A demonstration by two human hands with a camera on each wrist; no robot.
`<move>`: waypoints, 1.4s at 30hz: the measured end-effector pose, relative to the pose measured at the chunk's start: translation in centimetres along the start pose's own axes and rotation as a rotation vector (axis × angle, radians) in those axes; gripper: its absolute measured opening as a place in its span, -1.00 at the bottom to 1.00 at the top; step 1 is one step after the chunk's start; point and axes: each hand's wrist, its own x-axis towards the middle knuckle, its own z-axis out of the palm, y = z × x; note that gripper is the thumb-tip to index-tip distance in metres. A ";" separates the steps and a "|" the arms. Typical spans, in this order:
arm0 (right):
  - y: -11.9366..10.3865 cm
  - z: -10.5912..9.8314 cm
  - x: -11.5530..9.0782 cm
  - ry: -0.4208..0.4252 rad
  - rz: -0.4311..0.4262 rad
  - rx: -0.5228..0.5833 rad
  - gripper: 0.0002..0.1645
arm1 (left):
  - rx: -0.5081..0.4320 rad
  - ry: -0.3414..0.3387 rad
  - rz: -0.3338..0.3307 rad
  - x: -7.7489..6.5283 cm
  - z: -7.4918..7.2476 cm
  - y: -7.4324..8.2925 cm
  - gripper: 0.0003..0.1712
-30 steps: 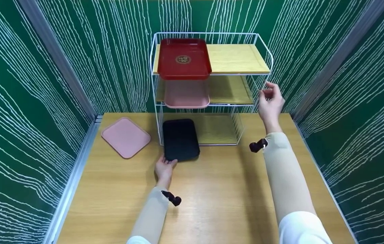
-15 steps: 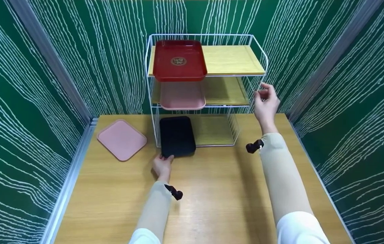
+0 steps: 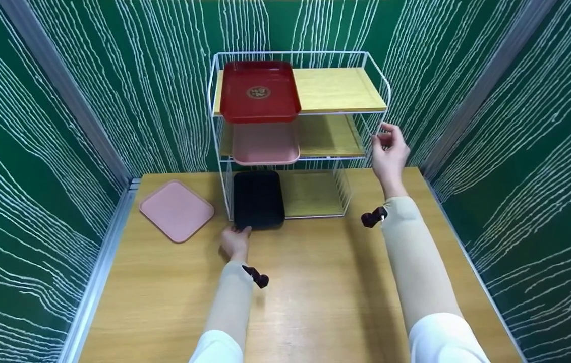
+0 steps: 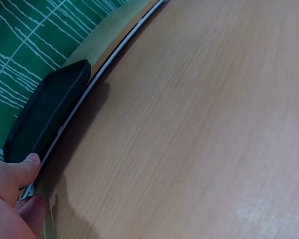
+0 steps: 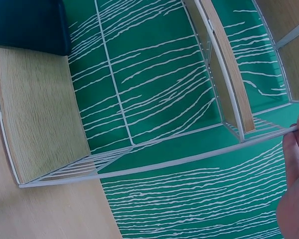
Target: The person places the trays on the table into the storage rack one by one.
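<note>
My left hand (image 3: pixel 235 243) pinches the front left corner of a black tray (image 3: pixel 259 199), thumb on top; in the left wrist view the thumb (image 4: pixel 29 168) lies at the tray's corner. The tray lies on the left part of the bottom shelf, its front reaching past the shelf edge. At the right side, my right hand (image 3: pixel 390 154) grips the upright of a white wire rack (image 3: pixel 285 217) with wooden shelves. The right wrist view shows its fingers (image 5: pixel 293 157) on the white post. A red tray (image 3: pixel 260 96) sits on the top shelf and a pink tray (image 3: pixel 265 143) on the middle one.
Another pink tray (image 3: pixel 177 210) lies turned cornerwise on the wooden table (image 3: pixel 305 292), left of the rack. Green walls (image 3: pixel 164 75) with white streaks and metal corner posts (image 3: pixel 63 91) enclose the table.
My left hand has pushed the black tray backward, farther onto the bottom shelf. The right hand keeps its hold on the rack. The view has shifted slightly.
</note>
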 end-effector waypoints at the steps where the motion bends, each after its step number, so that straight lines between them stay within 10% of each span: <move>1: 0.0 0.0 0.0 -0.002 0.000 -0.004 -0.67 | 0.013 0.000 0.008 0.1 0.0 0.0 -0.68; 9: -0.4 0.5 0.0 -0.022 0.010 0.016 -0.67 | 0.144 -0.007 -0.015 1.0 -0.7 0.5 -0.72; 31: -0.5 0.6 -0.1 -0.013 0.018 0.014 -0.67 | 0.125 -0.028 -0.016 2.1 -1.6 -0.1 -0.73; 42: -0.2 -0.2 -0.2 -0.021 0.039 0.019 -0.68 | 0.006 -0.245 0.040 2.4 -2.9 -0.6 -0.67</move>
